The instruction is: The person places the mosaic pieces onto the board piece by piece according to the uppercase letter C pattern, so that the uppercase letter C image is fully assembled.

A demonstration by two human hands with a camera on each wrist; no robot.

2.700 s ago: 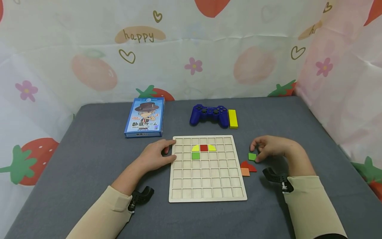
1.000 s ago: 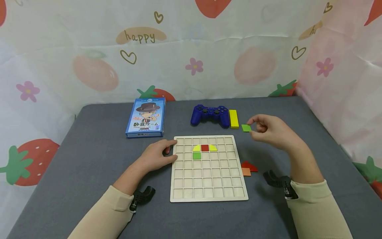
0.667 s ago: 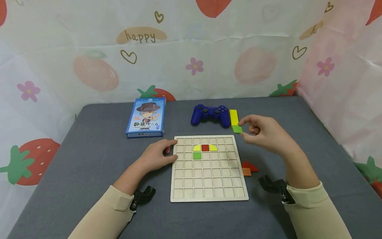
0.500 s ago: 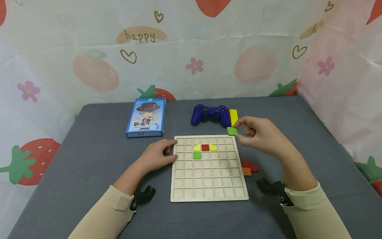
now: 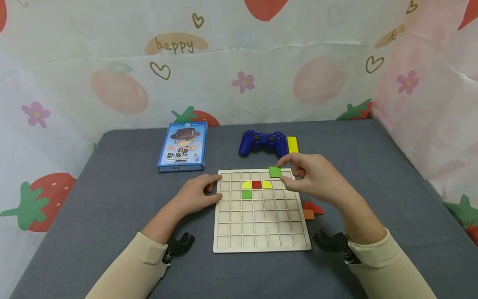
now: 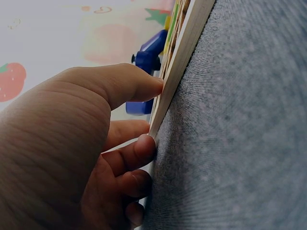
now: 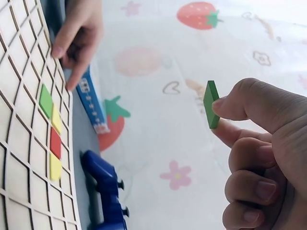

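Between thumb and index finger my right hand pinches a green square tile, held above the far right part of a wooden grid board. In the right wrist view that green tile is tilted and well clear of the board. My left hand touches the board's left edge with thumb and index fingertips; the left wrist view shows its other fingers loosely bent. Set in the grid are a red square, two yellow quarter-round tiles on either side of it, and another green square.
Against the board's right side lie red pieces and an orange square. Behind the board are a blue game controller, a yellow bar partly hidden by my right hand, and a blue game box.
My right hand picked up the green tile from the cloth right of the board, raised it, then carried it left past the yellow bar to over the board. My left hand stays put.
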